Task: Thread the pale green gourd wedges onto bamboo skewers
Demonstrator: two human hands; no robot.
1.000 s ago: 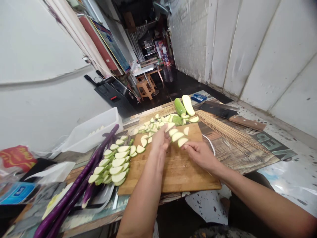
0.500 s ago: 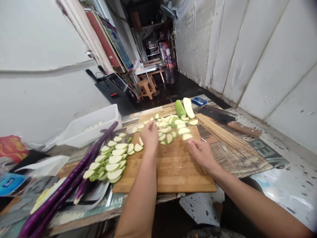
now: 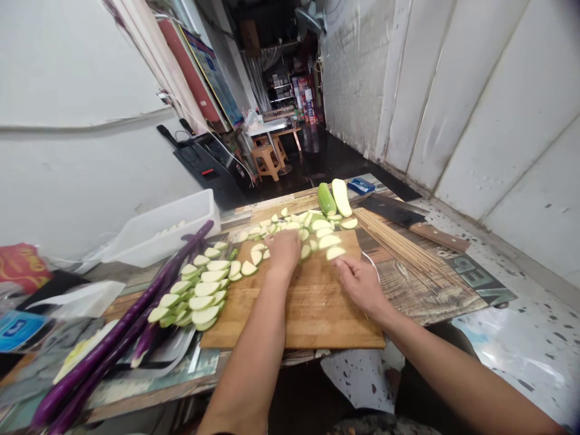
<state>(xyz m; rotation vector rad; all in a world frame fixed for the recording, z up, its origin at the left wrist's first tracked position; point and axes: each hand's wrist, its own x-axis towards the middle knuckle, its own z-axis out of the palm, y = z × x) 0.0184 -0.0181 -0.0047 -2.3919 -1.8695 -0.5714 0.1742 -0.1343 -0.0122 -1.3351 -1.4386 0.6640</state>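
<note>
A row of half-moon zucchini slices (image 3: 329, 241) lies over the far right part of the wooden cutting board (image 3: 326, 314), pale cut faces up. The near slice meets the fingertips of the right hand (image 3: 357, 281), whose grip is closed in a pinch at the end of the row; whether a stick runs through the slices cannot be made out. The left hand (image 3: 284, 249) is back-up over the loose zucchini pieces (image 3: 249, 267) scattered along the far side of the board; its fingertips are hidden, so I cannot tell whether its grip is open or closed.

Just beyond the board, a green zucchini piece (image 3: 325, 199) lies beside a cut zucchini half (image 3: 341, 197), pale face showing. To the right, thin wooden skewers (image 3: 399, 244) fan out across the wood-patterned bench (image 3: 403, 296), with a cleaver (image 3: 392, 211) behind them, its wooden handle pointing right. A small blue packet (image 3: 361, 185) sits near the blade.

At the board's left edge is a layered pile of zucchini slices (image 3: 203, 296). Long purple eggplants (image 3: 136, 314) lie left of it, partly over a clear tray (image 3: 174, 356). Behind them stands a translucent white tub (image 3: 167, 232) with pale pieces inside. Farther off are a small table (image 3: 267, 127) and plastic stools (image 3: 266, 162).
</note>
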